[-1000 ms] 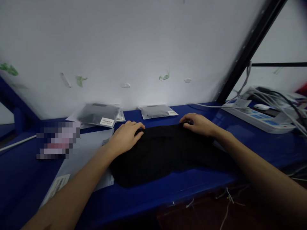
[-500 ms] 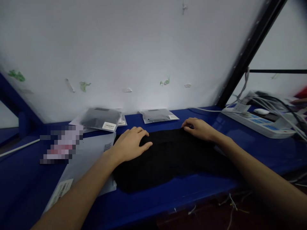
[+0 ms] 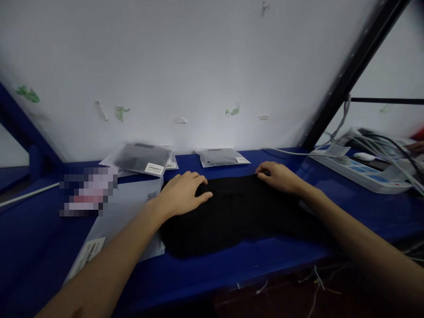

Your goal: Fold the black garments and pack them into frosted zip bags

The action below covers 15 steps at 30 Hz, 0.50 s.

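A black piece of cloth, apparently a folded garment (image 3: 232, 212), lies spread on the blue table (image 3: 212, 274). My left hand (image 3: 185, 192) rests on its left part, palm down, the thumb held apart from the fingers. At the far right edge of the cloth, my right hand (image 3: 276, 176) has its fingers curled in, with the fingertips closed on the fabric; the exact grip is partly hidden. Beneath my left forearm and beside the cloth are flat translucent plastic bags (image 3: 124, 212) with a printed label.
Packed bags with labels (image 3: 142, 158) lie at the back left, and another packed bag (image 3: 221, 157) sits by the wall. A blurred-out pinkish item (image 3: 91, 190) is at left. On the right stands a white power strip-like unit (image 3: 361, 172) with tangled cables (image 3: 380, 145). Part of another person's hand (image 3: 415, 147) shows at far right.
The whole view has shifted slightly. Against the cloth, both hands stay in nearly the same places, and the cloth lies much as before.
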Available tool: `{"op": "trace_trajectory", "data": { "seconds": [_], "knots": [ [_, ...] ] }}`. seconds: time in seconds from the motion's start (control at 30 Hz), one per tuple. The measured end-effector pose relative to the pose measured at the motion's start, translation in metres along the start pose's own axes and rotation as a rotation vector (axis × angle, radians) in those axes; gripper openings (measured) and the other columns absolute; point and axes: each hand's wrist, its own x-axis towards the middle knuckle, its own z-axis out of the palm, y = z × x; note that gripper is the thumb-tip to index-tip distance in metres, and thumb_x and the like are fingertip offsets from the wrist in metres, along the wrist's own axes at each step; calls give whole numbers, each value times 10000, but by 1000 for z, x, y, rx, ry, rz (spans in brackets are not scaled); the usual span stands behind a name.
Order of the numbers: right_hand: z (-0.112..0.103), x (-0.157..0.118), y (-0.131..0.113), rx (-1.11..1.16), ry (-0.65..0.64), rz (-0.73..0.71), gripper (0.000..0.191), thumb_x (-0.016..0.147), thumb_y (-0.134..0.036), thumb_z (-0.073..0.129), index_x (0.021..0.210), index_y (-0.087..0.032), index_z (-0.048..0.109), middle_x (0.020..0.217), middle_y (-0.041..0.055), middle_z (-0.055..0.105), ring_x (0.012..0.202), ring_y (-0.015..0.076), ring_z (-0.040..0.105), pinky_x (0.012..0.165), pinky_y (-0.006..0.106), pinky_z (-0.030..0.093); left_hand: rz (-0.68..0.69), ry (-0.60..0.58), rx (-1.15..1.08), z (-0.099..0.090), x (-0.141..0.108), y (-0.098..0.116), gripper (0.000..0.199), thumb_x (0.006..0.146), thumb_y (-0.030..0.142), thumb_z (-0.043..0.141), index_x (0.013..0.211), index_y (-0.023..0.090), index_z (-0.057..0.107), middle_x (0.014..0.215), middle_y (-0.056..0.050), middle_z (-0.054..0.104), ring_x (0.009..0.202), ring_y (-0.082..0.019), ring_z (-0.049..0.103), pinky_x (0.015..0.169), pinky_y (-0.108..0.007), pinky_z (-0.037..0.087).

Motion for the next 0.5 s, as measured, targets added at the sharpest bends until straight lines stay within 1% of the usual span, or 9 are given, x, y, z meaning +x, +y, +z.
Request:
{"op": "trace_trajectory", "data": {
  "seconds": [0.3, 0.5],
  "knots": [
    [-1, 0, 0, 11, 5, 10, 161, 784, -266, 483, 789, -227, 638, 874, 69, 678, 821, 235, 621, 777, 381, 467, -3, 0, 1, -2, 0, 0, 401, 914, 516, 470, 1156, 233, 619, 1142, -73, 657, 1058, -278, 576, 853, -411, 468],
    [0, 0, 1, -1, 11, -2, 152, 785, -269, 480, 787, -230, 626, 863, 65, 678, 821, 237, 623, 778, 383, 477, -18, 7, -9, -2, 0, 0, 406, 900, 527, 488, 1142, 231, 625, 1129, -80, 636, 1020, -276, 578, 843, -408, 472]
  ]
}}
